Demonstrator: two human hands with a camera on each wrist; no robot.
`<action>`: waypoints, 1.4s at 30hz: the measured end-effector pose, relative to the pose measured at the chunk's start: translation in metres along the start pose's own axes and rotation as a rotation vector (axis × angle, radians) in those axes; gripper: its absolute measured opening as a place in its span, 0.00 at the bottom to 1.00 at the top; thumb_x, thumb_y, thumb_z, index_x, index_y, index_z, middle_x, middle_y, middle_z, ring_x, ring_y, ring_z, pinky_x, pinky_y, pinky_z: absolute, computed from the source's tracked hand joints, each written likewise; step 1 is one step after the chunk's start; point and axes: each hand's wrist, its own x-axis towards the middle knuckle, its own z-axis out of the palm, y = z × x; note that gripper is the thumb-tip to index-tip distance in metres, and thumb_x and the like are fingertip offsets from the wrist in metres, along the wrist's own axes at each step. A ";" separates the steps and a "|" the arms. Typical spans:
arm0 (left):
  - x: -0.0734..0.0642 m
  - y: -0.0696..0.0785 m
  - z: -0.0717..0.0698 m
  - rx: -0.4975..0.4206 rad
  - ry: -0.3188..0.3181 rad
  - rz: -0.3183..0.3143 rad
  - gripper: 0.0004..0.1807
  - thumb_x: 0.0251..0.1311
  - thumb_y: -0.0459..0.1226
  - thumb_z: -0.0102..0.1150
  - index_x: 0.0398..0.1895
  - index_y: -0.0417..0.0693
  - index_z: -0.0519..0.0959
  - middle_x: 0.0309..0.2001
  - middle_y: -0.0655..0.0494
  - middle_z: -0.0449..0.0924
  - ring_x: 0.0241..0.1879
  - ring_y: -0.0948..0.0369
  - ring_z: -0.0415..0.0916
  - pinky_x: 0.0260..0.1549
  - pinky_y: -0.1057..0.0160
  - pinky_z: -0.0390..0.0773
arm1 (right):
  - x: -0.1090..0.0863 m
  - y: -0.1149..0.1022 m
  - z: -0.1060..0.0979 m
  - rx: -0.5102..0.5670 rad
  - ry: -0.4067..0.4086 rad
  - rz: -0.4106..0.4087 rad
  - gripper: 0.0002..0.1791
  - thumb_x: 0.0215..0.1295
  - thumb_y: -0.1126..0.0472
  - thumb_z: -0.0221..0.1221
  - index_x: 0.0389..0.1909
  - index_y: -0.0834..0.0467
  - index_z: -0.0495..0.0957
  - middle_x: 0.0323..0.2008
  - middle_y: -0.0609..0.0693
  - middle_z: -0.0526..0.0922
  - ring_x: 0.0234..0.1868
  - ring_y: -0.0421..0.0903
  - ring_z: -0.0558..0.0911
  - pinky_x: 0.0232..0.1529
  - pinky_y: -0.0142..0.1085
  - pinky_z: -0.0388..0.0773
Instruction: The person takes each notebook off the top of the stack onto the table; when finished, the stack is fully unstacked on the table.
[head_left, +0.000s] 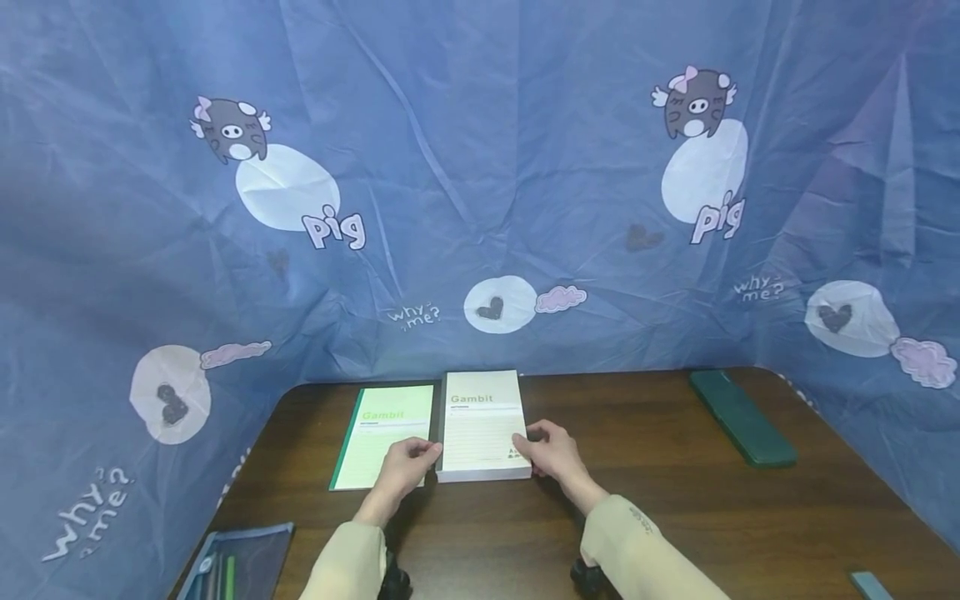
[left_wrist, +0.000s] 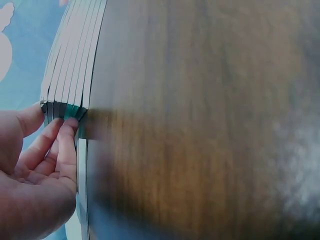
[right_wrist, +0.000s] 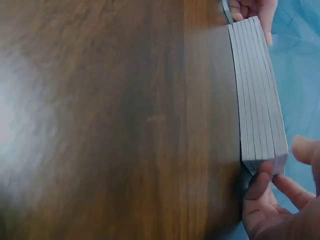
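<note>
Gripping opposite sides, the left hand point(head_left: 401, 468) and right hand point(head_left: 557, 455) hold the stack of Gambit notebooks point(head_left: 482, 429). Even inward pressure should square its edges.

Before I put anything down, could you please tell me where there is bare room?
The widest bare patch lies between the right hand and the green case. A smaller one lies in front of the notebook stack, between the sleeves. Left of the stack is crowded, with the left hand and green-spined notebook close by.
</note>
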 end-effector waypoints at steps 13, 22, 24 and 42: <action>0.001 -0.004 0.003 -0.022 -0.023 -0.017 0.23 0.69 0.46 0.59 0.51 0.33 0.80 0.41 0.48 0.82 0.42 0.53 0.79 0.45 0.50 0.78 | 0.001 0.001 -0.001 -0.118 0.060 -0.015 0.25 0.57 0.48 0.72 0.35 0.69 0.81 0.26 0.55 0.82 0.22 0.45 0.80 0.25 0.38 0.77; -0.001 -0.003 -0.002 -0.023 -0.015 0.003 0.20 0.69 0.44 0.59 0.49 0.32 0.80 0.40 0.48 0.83 0.42 0.53 0.79 0.45 0.49 0.78 | 0.004 0.000 -0.005 -0.086 0.012 -0.022 0.17 0.61 0.57 0.69 0.33 0.69 0.82 0.23 0.53 0.80 0.20 0.43 0.79 0.23 0.36 0.79; 0.000 -0.005 -0.001 -0.024 -0.011 0.010 0.19 0.67 0.43 0.61 0.48 0.33 0.81 0.40 0.48 0.83 0.41 0.54 0.79 0.44 0.50 0.78 | 0.004 -0.001 -0.007 -0.069 0.006 -0.004 0.16 0.61 0.58 0.69 0.34 0.70 0.81 0.24 0.53 0.80 0.20 0.43 0.79 0.23 0.36 0.79; 0.001 -0.004 -0.002 -0.016 -0.020 -0.017 0.19 0.65 0.43 0.63 0.49 0.34 0.81 0.41 0.48 0.82 0.42 0.54 0.78 0.45 0.50 0.77 | 0.006 0.013 -0.047 0.196 -0.048 0.138 0.24 0.68 0.60 0.63 0.54 0.76 0.74 0.33 0.57 0.84 0.27 0.43 0.84 0.30 0.35 0.82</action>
